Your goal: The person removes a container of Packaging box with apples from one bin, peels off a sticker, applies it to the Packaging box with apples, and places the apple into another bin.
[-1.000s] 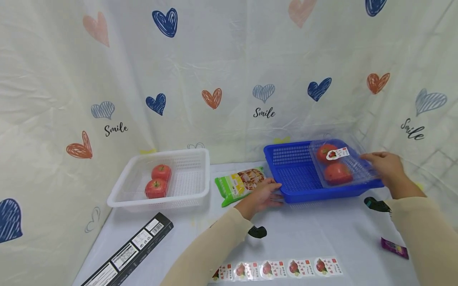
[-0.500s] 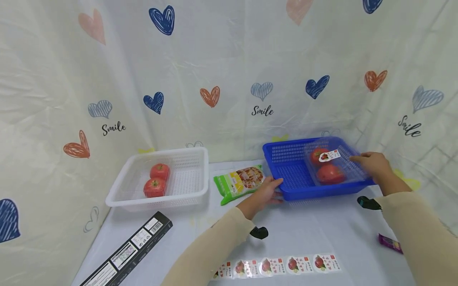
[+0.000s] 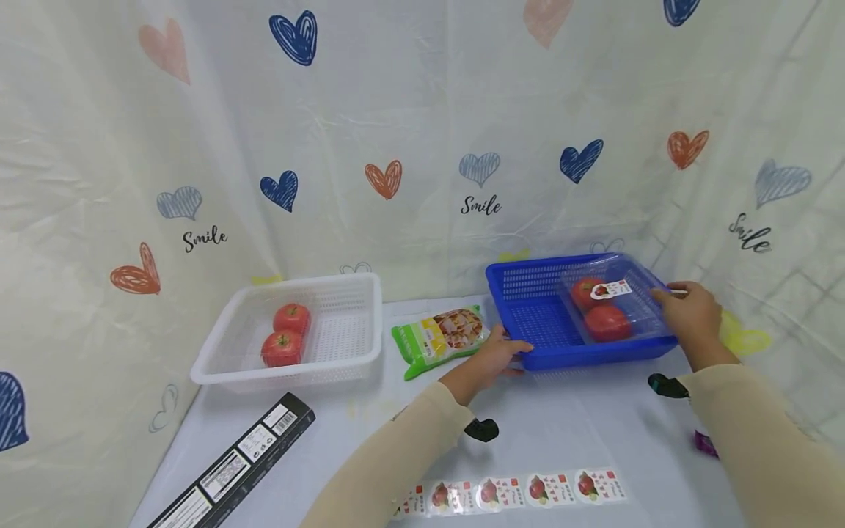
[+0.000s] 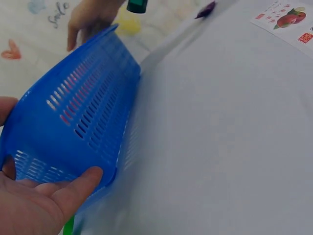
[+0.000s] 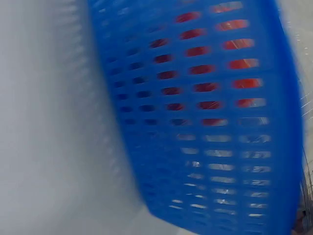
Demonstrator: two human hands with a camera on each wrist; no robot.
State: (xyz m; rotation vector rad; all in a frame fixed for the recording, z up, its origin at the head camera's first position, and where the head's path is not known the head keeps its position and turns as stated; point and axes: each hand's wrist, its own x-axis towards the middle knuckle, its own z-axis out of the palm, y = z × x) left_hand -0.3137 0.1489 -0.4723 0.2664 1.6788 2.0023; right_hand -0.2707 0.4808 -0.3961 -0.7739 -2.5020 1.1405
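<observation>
My left hand (image 3: 487, 364) grips the near left corner of a blue plastic basket (image 3: 568, 357), thumb at the rim and fingers beneath, as the left wrist view shows. Inside the basket's right half lies a clear plastic box (image 3: 643, 315) with two tomatoes (image 3: 608, 323) and a fruit sticker (image 3: 611, 290) on its lid. My right hand (image 3: 693, 317) is at the right end of box and basket, thumb and forefinger apart. Whether it touches rim or box is unclear. Red shows through the basket's slots in the right wrist view.
A white basket (image 3: 284, 375) on the left holds another clear box with two tomatoes (image 3: 282, 347). Between the baskets lies a green food packet (image 3: 439, 339). A long black carton (image 3: 238, 462), a row of fruit stickers (image 3: 502, 493) and a purple packet (image 3: 705, 443) lie nearer.
The clear box has shifted left and settled lower in the blue basket. My right hand has come left with it, and its thumb and forefinger have spread. The left hand stays at the corner.
</observation>
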